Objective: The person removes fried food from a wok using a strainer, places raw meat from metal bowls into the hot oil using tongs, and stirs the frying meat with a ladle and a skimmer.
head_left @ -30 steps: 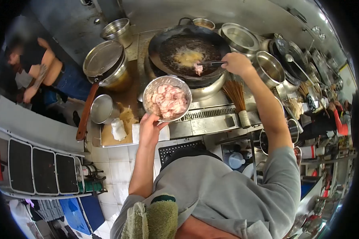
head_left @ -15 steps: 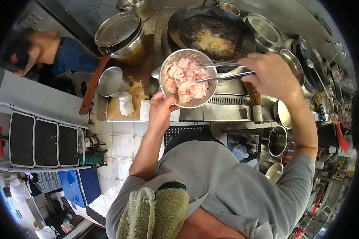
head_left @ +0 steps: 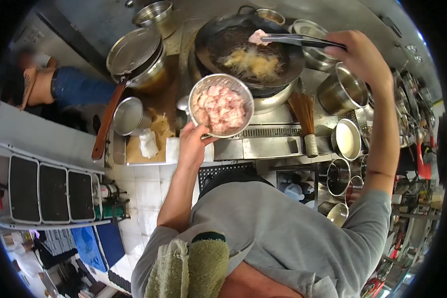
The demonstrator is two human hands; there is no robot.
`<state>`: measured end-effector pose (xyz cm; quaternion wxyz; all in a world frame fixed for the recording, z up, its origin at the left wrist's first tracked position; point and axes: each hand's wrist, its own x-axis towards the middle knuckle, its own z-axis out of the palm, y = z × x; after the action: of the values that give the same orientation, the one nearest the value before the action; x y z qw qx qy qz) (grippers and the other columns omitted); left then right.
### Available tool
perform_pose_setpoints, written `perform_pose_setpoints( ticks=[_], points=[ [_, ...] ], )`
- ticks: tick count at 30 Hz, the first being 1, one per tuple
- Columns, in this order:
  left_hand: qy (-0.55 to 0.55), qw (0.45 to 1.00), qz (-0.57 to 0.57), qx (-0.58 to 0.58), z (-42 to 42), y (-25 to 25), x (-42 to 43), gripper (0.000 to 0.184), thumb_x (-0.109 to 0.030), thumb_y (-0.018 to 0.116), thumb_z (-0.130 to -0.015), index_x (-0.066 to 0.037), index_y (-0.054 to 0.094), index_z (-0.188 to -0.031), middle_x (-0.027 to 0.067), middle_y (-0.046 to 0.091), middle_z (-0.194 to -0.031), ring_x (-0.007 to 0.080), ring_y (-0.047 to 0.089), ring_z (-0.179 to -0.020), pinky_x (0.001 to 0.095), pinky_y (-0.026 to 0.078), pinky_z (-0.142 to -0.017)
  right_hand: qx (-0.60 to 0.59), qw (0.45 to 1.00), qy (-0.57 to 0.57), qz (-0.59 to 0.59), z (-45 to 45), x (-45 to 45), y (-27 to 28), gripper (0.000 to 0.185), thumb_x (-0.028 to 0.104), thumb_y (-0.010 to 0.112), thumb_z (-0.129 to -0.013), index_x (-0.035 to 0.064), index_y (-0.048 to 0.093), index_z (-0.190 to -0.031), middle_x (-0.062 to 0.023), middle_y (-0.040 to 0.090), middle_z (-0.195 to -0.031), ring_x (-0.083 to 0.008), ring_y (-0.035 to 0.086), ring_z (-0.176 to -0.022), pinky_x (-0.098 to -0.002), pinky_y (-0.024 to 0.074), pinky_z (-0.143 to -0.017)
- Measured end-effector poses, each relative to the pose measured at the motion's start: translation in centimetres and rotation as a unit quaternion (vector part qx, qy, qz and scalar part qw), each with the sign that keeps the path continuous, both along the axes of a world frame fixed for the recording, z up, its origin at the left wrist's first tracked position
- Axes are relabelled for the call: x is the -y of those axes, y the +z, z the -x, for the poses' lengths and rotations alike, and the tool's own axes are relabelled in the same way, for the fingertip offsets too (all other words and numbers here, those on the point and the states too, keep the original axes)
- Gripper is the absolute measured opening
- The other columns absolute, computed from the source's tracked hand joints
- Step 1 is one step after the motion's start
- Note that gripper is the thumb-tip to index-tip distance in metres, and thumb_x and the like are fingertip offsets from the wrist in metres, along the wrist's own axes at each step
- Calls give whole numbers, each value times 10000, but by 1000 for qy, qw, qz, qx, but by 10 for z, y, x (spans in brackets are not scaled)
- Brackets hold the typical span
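My left hand (head_left: 193, 141) grips the near rim of a metal bowl (head_left: 247, 92) full of pale pink raw meat pieces (head_left: 219, 110). Beyond the bowl sits a black wok (head_left: 203, 47) of dark oil, where golden pieces (head_left: 253, 63) bubble. My right hand (head_left: 355, 54) is closed around metal tongs (head_left: 303, 40), up at the wok's right side. One piece of raw meat (head_left: 259, 37) is pinched in the tong tips, above the far part of the wok.
A wooden-handled strainer (head_left: 134, 52) rests on a pot at the left. A bamboo brush (head_left: 305, 119) leans at the counter's front edge, near a bowl of white liquid (head_left: 347, 140). Another person (head_left: 79, 85) is at the far left, beyond a folded step ladder (head_left: 52, 188).
My right hand has moved up and away from the bowl, carrying a piece of meat in the tongs over the wok. The tongs were in the bowl before.
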<state>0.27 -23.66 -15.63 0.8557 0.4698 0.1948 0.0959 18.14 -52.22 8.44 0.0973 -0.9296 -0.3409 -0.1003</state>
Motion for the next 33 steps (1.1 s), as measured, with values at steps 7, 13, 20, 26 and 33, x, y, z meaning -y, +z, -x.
perform_pose_setpoints(
  ticks=[7, 13, 20, 26, 33],
  points=[
    [4, 1000, 19, -9, 7, 9, 2, 249, -9, 488, -787, 29, 568, -1019, 112, 612, -995, 208, 618, -906, 410, 570, -768, -93, 941, -209, 250, -115, 2, -138, 324, 152, 511, -805, 57, 652, -1082, -179, 640, -1116, -354, 604, -1065, -462, 488, -899],
    [12, 1000, -6, -27, 16, 12, -6, 261, -1, 486, -784, 17, 589, -1023, 98, 627, -1007, 206, 630, -902, 399, 564, -777, -21, 968, -223, 116, -149, 23, -123, 338, 277, 535, -839, 4, 664, -992, -237, 649, -987, -375, 624, -960, -451, 486, -867],
    [-10, 999, -20, 28, 17, 7, -24, 53, 5, 568, -801, -37, 541, -785, 80, 629, -929, 170, 631, -859, 357, 569, -756, -11, 982, 175, 65, 36, -52, -42, 302, 180, 687, -773, 4, 666, -1017, -152, 675, -989, -334, 649, -890, -378, 506, -809],
    [-55, 997, -36, 47, 11, 3, -24, 88, 4, 532, -826, -24, 563, -903, 114, 638, -989, 204, 630, -902, 395, 550, -797, -7, 974, 162, 161, 72, -95, -68, 173, 191, 662, -799, 47, 675, -895, -131, 653, -777, -303, 646, -773, -419, 507, -703],
    [-33, 999, -8, 29, -9, -6, -27, 214, -10, 510, -823, 0, 579, -1025, 114, 630, -1030, 200, 618, -941, 392, 546, -805, 24, 999, 28, 27, 31, -58, 3, 255, 198, 685, -784, 47, 695, -988, -167, 667, -882, -326, 626, -877, -403, 482, -800]
  ],
)
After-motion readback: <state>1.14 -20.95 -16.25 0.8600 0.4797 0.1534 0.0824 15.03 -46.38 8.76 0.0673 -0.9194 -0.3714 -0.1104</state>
